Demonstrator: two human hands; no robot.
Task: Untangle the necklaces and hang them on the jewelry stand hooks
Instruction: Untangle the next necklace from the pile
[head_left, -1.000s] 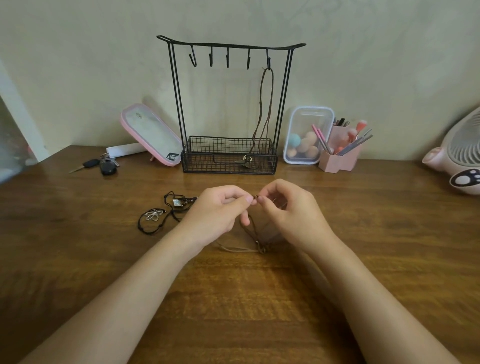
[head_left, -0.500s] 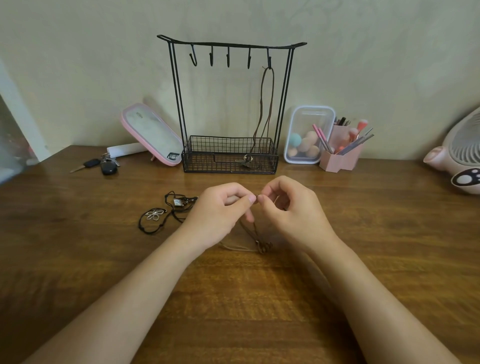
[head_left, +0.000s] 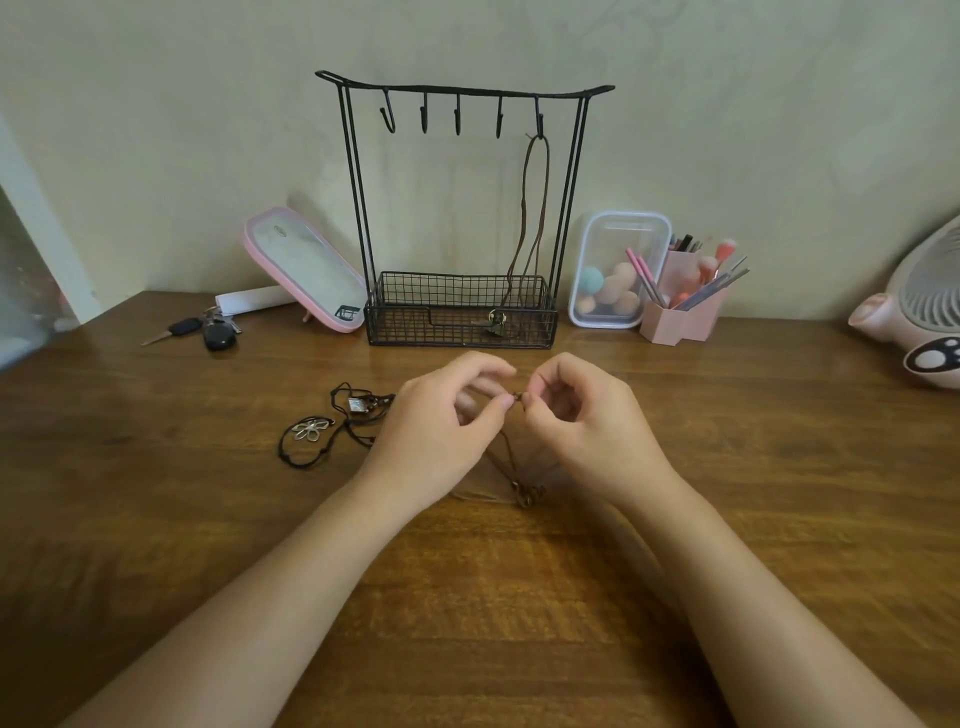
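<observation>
One brown cord (head_left: 525, 493) between left hand (head_left: 441, 436), right hand (head_left: 592, 431)

Head-worn wide-angle view, angled forward and down, table (head_left: 171, 519) close below, wall (head_left: 156, 130) straight ahead

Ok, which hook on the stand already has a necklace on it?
The rightmost hook of the five: a brown cord necklace hangs from it, while the other four are bare.

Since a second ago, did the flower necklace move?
No. The flower necklace stays put, just as far from the jewelry stand.
</observation>
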